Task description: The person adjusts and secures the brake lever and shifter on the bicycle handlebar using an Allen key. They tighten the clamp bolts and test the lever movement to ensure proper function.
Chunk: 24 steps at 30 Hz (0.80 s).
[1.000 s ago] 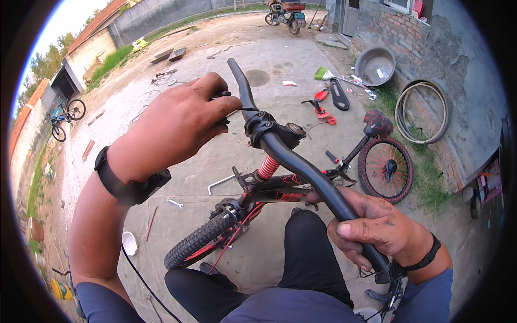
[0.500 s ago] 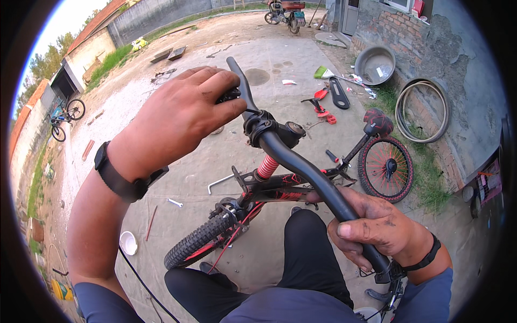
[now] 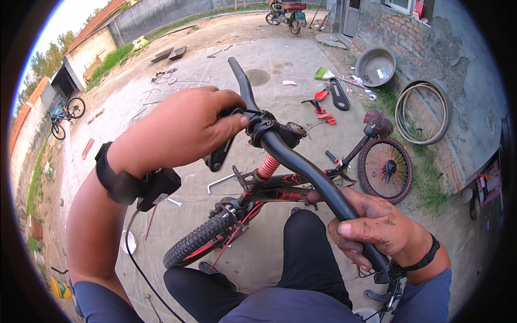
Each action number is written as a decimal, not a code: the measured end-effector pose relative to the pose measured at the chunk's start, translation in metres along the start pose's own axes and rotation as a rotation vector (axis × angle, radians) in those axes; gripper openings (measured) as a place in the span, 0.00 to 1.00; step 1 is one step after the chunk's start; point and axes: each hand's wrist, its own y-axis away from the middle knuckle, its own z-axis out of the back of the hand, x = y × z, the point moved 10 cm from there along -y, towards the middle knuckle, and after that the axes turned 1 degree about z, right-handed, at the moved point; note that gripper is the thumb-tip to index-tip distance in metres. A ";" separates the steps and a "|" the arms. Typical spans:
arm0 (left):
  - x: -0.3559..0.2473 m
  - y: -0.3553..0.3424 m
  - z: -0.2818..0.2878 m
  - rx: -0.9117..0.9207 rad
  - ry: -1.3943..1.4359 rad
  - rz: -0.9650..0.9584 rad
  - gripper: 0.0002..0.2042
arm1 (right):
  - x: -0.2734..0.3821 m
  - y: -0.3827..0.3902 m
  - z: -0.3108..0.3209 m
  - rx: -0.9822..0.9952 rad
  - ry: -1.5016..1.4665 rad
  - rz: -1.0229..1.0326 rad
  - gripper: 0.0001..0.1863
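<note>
A black handlebar (image 3: 312,172) runs diagonally across the middle of the view, clamped in a black stem (image 3: 266,129) on a bicycle. My left hand (image 3: 188,126) is closed on a black folding hex key (image 3: 217,159), whose body sticks out below my fingers. The key's thin bit reaches to the stem clamp; my fingers hide its grip end. Wrapped round the near right part of the handlebar is my right hand (image 3: 377,220), with dark smudges on it. Below the stem are a red-and-white striped section (image 3: 267,167), the black-and-red frame (image 3: 283,185) and a knobby tyre (image 3: 194,242).
An L-shaped hex key (image 3: 219,183), a wrench (image 3: 174,202) and a white bowl (image 3: 129,242) lie left of the bicycle. Ahead are a black chain guard (image 3: 339,95), red parts (image 3: 323,110) and a grey basin (image 3: 375,67). A cable (image 3: 142,269) hangs from my left wrist.
My left wrist has turned, and the folding hex key has swung into view below my hand. My fingers are closer to the stem. My right hand stays on the handlebar.
</note>
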 end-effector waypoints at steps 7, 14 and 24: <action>0.029 0.006 0.001 0.063 0.472 0.314 0.20 | 0.001 0.001 0.000 -0.007 -0.007 -0.004 0.36; 0.021 0.034 0.001 -0.080 -0.115 -0.117 0.17 | 0.001 0.001 -0.001 -0.015 -0.019 0.002 0.36; -0.011 0.044 -0.007 -0.264 -0.421 -0.410 0.15 | 0.002 0.001 -0.001 -0.025 -0.030 0.012 0.35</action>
